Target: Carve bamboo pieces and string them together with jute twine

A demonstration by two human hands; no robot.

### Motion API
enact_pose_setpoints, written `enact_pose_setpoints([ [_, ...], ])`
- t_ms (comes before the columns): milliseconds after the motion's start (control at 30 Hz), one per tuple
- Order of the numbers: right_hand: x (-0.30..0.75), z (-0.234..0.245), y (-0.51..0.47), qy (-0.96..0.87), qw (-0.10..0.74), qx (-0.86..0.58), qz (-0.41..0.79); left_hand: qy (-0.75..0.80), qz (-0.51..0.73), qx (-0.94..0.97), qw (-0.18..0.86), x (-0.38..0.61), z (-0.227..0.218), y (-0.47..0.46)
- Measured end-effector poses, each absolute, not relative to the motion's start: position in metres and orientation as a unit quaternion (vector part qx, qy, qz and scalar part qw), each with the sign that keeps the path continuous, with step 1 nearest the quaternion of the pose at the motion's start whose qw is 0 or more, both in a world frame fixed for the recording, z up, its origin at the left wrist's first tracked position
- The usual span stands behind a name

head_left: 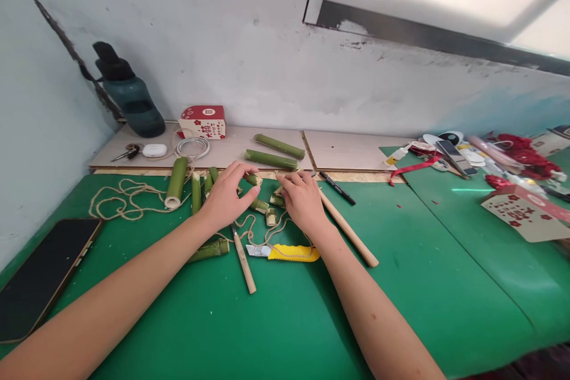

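My left hand (228, 193) lies palm down over a cluster of short green bamboo pieces (259, 205), its fingers curled loosely on them. My right hand (303, 196) rests beside it, fingertips bent onto small bamboo pieces near the board's edge; what they pinch is hidden. Jute twine (120, 199) runs from a loose pile at the left under both hands. A yellow utility knife (291, 253) lies just below my right wrist. A wooden-handled tool (244, 261) lies between my forearms. A long wooden stick (350, 230) lies to the right of my right hand.
Longer bamboo tubes (177, 181) lie at left and two more bamboo sticks (271, 159) on the pale board (347, 151) behind. A black pen (337, 187), a phone (42, 276), a dark water bottle (131, 104), a red-and-white box (203, 122), earbuds case (154, 150) and red craft clutter (512, 157) surround the green mat (423, 285).
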State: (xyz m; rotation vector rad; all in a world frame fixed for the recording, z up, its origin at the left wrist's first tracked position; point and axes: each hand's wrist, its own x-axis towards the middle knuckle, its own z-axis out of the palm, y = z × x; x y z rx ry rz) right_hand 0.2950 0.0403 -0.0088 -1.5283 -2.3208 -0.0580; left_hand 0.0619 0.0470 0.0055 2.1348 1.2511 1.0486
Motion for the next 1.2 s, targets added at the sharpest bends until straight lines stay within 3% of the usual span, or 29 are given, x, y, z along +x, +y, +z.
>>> enact_pose_setpoints([
  [167,0.296,0.000,0.038,-0.847,0.182,-0.499,0.006,0.457,0.308,0.814,0.185,0.064,0.005,0.047],
  [267,0.297,0.002,0.036,-0.849,0.225,-0.477,0.022,0.447,0.315,0.813,0.201,0.063,0.003,0.047],
  [500,0.286,0.000,0.019,-0.727,0.469,-0.500,0.016,0.454,0.319,0.801,0.224,0.060,0.002,0.046],
  [633,0.278,0.004,0.004,-0.668,0.604,-0.431,0.059,0.455,0.300,0.815,0.197,0.062,0.003,0.046],
  [1033,0.271,0.020,-0.012,-0.722,0.594,-0.354,0.017,0.457,0.245,0.841,0.155,0.061,-0.006,0.053],
  [1200,0.268,0.015,-0.016,-0.662,0.627,-0.392,0.121,0.395,0.302,0.857,0.135,0.061,-0.003,0.050],
])
